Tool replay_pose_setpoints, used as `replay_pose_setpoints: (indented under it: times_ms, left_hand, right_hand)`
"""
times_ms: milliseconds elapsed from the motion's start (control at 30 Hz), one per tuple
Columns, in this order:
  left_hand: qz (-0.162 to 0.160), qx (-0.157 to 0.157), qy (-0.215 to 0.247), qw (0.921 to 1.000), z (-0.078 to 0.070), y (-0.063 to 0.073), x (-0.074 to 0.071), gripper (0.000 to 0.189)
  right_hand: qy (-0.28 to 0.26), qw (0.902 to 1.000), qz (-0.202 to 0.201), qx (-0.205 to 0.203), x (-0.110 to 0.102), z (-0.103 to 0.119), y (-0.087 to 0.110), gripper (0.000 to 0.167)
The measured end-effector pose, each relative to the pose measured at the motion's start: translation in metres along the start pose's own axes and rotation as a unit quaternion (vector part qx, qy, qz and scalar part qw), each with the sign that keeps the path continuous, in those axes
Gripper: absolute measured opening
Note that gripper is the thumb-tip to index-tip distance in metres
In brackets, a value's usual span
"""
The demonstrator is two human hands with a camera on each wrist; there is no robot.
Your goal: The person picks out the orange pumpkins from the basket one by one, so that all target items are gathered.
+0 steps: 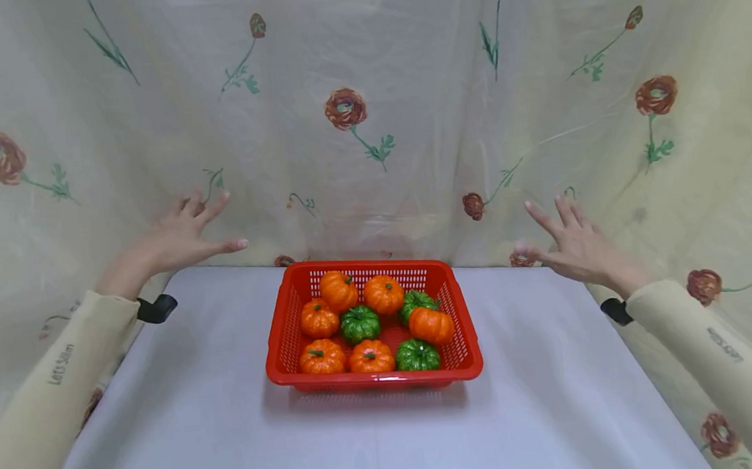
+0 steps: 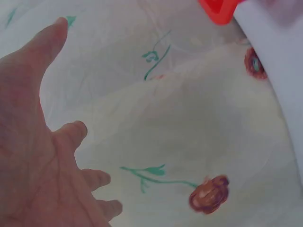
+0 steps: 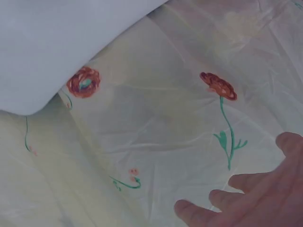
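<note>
On table (image 1: 377,448), red basket (image 1: 374,382), long axis left-to-right

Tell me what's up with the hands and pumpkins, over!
Left hand, right hand: both raised, holding nothing. Six orange, three green pumpkins inside red basket on table. Nothing seen covering basket.

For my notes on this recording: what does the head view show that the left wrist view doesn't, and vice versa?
Only the head view: six orange pumpkins, three green pumpkins, the right hand and both cream sleeves.

Only the left wrist view: the creased palm of the left hand, close up.

Both: the left hand itself, the floral sheet, the white tabletop and something red: the whole basket in the head view, just a corner, likely the basket's, in the wrist view.
</note>
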State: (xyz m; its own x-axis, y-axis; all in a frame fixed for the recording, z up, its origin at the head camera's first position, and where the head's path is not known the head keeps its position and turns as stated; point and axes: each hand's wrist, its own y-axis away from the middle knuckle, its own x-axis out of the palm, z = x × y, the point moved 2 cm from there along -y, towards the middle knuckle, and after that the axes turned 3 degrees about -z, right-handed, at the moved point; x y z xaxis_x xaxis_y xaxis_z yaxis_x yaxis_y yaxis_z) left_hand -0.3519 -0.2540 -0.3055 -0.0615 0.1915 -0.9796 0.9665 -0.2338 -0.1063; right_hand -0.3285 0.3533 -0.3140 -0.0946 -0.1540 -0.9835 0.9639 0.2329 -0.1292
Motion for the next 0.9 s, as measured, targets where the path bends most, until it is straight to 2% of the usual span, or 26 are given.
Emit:
replay_pose_setpoints:
  times_ms: [100, 233, 333, 500, 667, 800, 900]
  left_hand:
    - [-0.001, -0.001, 0.031, 0.9995, -0.001, 0.0, 0.012, 0.102]
    - [0.012, -0.004, 0.109, 0.994, -0.002, 0.003, 0.034, 0.099]
    - [0.031, -0.002, 0.161, 0.9864, -0.005, 0.007, 0.055, 0.097]
    - [0.055, -0.014, 0.214, 0.9753, -0.011, 0.014, 0.096, 0.096]
    - [0.063, -0.033, 0.272, 0.9598, -0.014, 0.021, 0.13, 0.095]
    - [0.062, -0.038, 0.311, 0.9476, -0.017, 0.026, 0.148, 0.088]
    - [0.068, -0.041, 0.344, 0.9357, -0.019, 0.028, 0.158, 0.081]
  right_hand:
    - [-0.017, 0.9998, -0.01, 0.005, 0.008, -0.001, 0.003, 0.091]
    - [-0.039, 0.999, -0.021, 0.003, 0.019, 0.002, 0.009, 0.09]
    - [-0.065, 0.9977, -0.02, -0.004, 0.033, 0.007, 0.015, 0.087]
    - [-0.121, 0.9926, -0.008, -0.009, 0.062, 0.021, 0.028, 0.086]
    - [-0.144, 0.9895, 0.004, -0.006, 0.091, 0.035, 0.04, 0.086]
    - [-0.173, 0.985, 0.0, -0.002, 0.108, 0.042, 0.047, 0.082]
    - [-0.194, 0.981, -0.003, 0.0, 0.116, 0.045, 0.049, 0.076]
